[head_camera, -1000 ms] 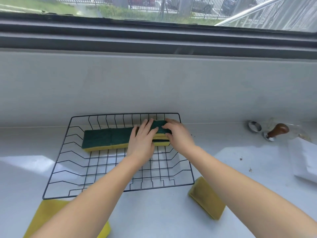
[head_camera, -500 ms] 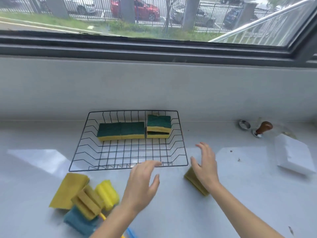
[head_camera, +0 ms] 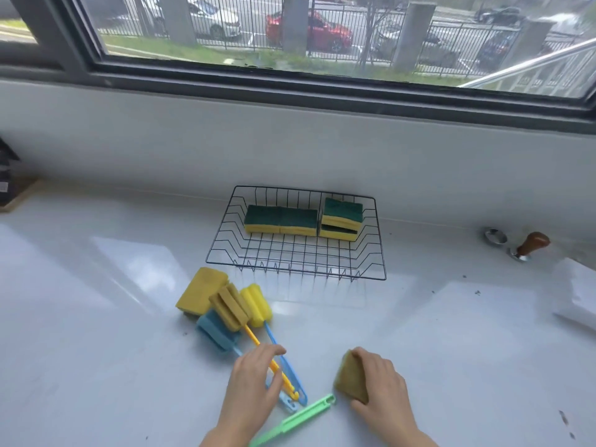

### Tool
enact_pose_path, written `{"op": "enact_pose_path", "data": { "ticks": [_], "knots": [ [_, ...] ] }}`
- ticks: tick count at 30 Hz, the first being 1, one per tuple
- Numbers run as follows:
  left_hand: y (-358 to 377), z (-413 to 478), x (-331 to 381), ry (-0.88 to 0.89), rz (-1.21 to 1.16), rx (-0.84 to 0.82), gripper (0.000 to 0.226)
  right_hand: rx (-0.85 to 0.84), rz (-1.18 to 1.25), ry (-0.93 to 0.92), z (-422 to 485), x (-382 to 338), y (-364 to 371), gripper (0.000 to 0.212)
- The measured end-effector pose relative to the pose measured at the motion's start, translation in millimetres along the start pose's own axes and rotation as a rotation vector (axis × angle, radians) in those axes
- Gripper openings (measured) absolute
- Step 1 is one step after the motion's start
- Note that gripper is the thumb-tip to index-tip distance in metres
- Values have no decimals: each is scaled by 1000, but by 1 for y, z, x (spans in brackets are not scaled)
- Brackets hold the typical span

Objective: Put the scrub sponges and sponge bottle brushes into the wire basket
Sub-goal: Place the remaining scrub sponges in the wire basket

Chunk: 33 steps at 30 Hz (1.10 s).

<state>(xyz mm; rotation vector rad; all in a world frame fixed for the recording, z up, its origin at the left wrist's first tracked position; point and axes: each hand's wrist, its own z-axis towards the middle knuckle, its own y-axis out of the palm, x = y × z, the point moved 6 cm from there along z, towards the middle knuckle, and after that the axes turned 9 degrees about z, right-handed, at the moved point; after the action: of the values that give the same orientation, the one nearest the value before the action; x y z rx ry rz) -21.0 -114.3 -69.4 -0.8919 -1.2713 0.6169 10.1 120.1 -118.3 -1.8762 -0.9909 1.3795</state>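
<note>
three brush handles [head_camera: 283, 372] lie under the left hand [head_camera: 254, 387], long axes running up-left to their sponge heads [head_camera: 230, 309] short of the basket [head_camera: 298, 250]. its fingers curl loosely over the yellow one, not yet clamped. the right hand [head_camera: 380, 387] grips a sponge [head_camera: 350, 377] on the counter [head_camera: 451, 350].

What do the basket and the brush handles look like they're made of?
Wire basket: thin dark metal rods, probably coated, forming an open grid. Brush handles: glossy yellow, blue and green strips, most likely moulded plastic. The brush heads look like porous foam, matte and ribbed.
</note>
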Motion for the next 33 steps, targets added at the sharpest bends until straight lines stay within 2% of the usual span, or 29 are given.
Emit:
{"op": "enact_pose_path", "data": {
  "ticks": [6,12,18,21,27,30,33],
  "knots": [
    [-17,-18,-22,-163,-98,77,31,-68,-148,44,18,-16,5,78],
    [-26,-35,-45,-249,-141,118,31,-115,-395,-31,35,-55,17,61],
    [-49,-35,-87,-380,-193,215,32,-104,-300,-87,40,-60,26,67],
    [-65,-23,-107,-436,-225,263,32,-75,-276,-121,40,-54,30,61],
    [-90,29,-136,-461,-270,292,28,-71,-271,-77,45,-54,34,56],
    [-94,64,-147,-500,-240,249,31,-43,-231,-70,45,-54,31,53],
    [-85,95,-165,-591,-158,127,48,-43,-192,-31,44,-57,30,52]
  ]
}}
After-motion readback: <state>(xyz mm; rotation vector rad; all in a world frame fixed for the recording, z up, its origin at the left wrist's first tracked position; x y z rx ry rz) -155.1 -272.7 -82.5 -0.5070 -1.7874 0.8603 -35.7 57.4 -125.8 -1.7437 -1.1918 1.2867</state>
